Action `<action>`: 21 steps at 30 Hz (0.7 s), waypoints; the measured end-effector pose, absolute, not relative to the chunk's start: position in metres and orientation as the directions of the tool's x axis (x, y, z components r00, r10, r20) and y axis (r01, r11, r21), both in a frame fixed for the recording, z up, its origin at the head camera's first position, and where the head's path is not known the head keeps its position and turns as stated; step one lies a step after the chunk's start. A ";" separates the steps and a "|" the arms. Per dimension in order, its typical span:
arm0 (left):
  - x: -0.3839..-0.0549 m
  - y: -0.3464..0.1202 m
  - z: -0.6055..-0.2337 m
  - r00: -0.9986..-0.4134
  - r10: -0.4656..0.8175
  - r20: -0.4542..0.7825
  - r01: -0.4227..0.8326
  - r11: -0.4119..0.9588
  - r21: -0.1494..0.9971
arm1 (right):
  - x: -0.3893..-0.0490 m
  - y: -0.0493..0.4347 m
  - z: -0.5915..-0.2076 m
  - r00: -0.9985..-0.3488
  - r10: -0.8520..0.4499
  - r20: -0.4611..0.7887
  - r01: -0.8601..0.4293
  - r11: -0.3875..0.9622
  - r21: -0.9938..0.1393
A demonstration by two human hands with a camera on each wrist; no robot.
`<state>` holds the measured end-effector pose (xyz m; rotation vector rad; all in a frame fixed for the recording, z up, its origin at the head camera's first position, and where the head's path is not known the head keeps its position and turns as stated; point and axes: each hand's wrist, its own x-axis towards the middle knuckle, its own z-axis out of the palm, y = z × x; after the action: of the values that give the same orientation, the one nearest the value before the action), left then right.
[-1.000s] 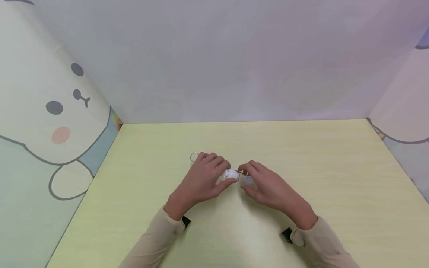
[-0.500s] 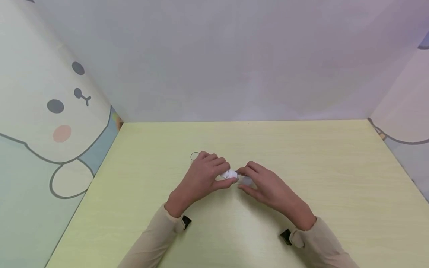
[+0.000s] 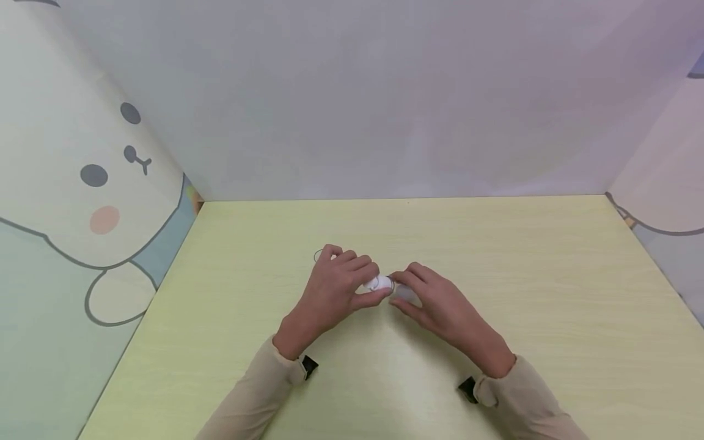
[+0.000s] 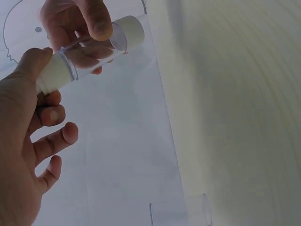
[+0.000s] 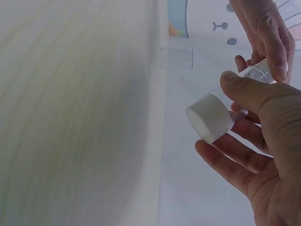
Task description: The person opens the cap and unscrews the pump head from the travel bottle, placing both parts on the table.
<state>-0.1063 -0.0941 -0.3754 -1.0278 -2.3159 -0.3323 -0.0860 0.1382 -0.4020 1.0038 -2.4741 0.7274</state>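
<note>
A clear plastic tube-shaped bottle (image 4: pixel 94 55) with white ends is held between both hands above the table. My left hand (image 3: pixel 337 287) pinches the white cap (image 4: pixel 55 74) between thumb and fingers; its other fingers hang loosely curled. My right hand (image 3: pixel 442 305) grips the clear body, thumb on one side and fingers on the other. The white base (image 5: pixel 210 118) sticks out past the right fingers in the right wrist view. Cap and body meet end to end, in line with each other.
A separate clear cylinder (image 4: pixel 181 213) lies on the pale wood-grain table (image 3: pixel 522 256), just beyond the left hand and partly hidden by it in the head view. A plain wall (image 3: pixel 385 98) rises at the table's far edge; cartoon-printed panels (image 3: pixel 49 263) flank the sides.
The right fingers have drawn slightly toward the left hand, near the cap's edge. Both hands stay over the same spot, with the left one slightly higher in view.
</note>
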 end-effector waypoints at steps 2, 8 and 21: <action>-0.106 -0.093 -0.375 -0.529 0.590 0.610 0.733 0.680 -0.022 | -0.086 0.136 -0.403 -0.665 -0.520 0.536 -0.729 0.610 -0.312; -0.105 -0.092 -0.377 -0.506 0.569 0.648 0.717 0.695 -0.050 | -0.086 0.133 -0.404 -0.669 -0.496 0.554 -0.720 0.617 -0.318; -0.103 -0.089 -0.377 -0.470 0.563 0.680 0.707 0.701 -0.091 | -0.085 0.135 -0.402 -0.702 -0.497 0.510 -0.697 0.625 -0.351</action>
<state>-0.1030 -0.0891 -0.3769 -0.9640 -2.1996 -0.2632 -0.0850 0.1353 -0.4018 0.9533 -2.4857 0.7608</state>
